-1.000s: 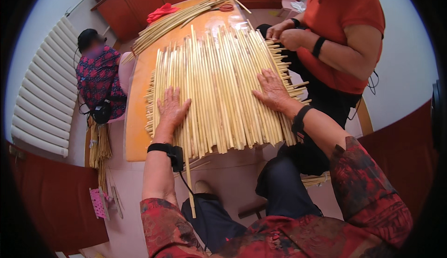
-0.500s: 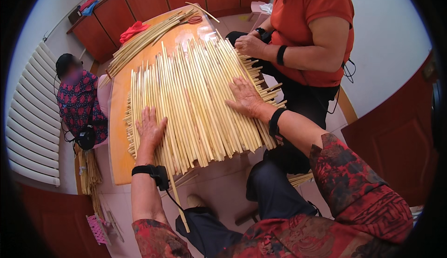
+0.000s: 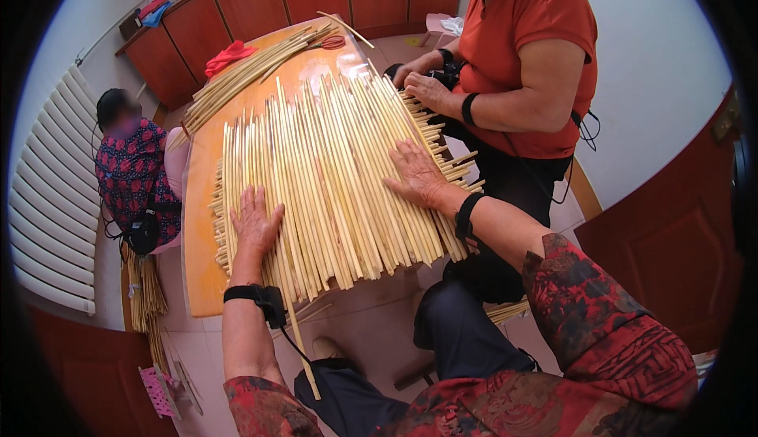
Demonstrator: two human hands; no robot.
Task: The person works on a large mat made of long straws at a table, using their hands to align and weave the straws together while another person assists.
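Observation:
A wide layer of pale yellow plant stalks (image 3: pixel 335 176) lies side by side on the orange table, running away from me. Other stalks (image 3: pixel 454 170) lie crosswise beneath, their ends poking out at the right side. My left hand (image 3: pixel 256 220) rests flat on the layer's left part, fingers spread. Toward the right, my right hand (image 3: pixel 417 175) also lies flat on the stalks, fingers apart. Neither hand grips anything. One longer stalk (image 3: pixel 303 350) juts past the near edge toward my lap, beside my left wrist.
A person in an orange-red shirt (image 3: pixel 529 50) stands at the right, hands by the far right stalk ends. Another person (image 3: pixel 136 172) sits at the left. More stalks (image 3: pixel 245 66), red-handled scissors (image 3: pixel 330 43) and a red cloth (image 3: pixel 229 56) lie on the table's (image 3: pixel 199 279) far end.
The co-worker at the right has shifted slightly, with one hand now nearer the far right stalk ends. My hands stay flat in nearly the same places on the stalks.

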